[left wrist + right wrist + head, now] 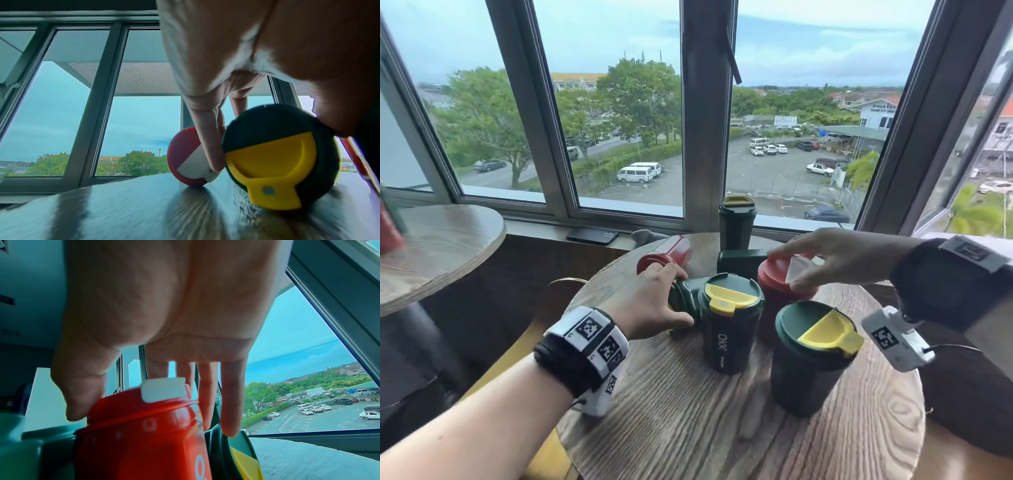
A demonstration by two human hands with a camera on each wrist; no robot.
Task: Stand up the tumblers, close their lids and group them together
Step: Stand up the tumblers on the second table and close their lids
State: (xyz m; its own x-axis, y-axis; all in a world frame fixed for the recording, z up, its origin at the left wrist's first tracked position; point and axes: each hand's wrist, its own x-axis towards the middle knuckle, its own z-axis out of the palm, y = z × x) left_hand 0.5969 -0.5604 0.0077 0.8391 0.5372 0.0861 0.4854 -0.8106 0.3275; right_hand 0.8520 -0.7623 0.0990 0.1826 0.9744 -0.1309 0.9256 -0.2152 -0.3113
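Observation:
On the round wooden table (pixel 688 428) my left hand (pixel 674 298) grips a green tumbler (pixel 685 301) that lies on its side. Its lid with the yellow flap (pixel 277 162) faces the left wrist camera, my fingers (pixel 209 146) curled over the body. My right hand (pixel 791 269) holds the lid of an upright red tumbler (pixel 780 294) from above, thumb (pixel 76 410) on the near rim and fingers behind. The white flap (pixel 162 391) stands up. Two green tumblers (pixel 729 329) (pixel 811 359) stand in front. A red tumbler (pixel 667 255) and a green tumbler (pixel 743 262) lie behind.
Another green tumbler (pixel 736 222) stands at the table's back edge by the window. A dark phone (pixel 592 235) lies on the sill. A second round table (pixel 441 246) is at the left, and a yellow chair (pixel 541 346) stands between the tables.

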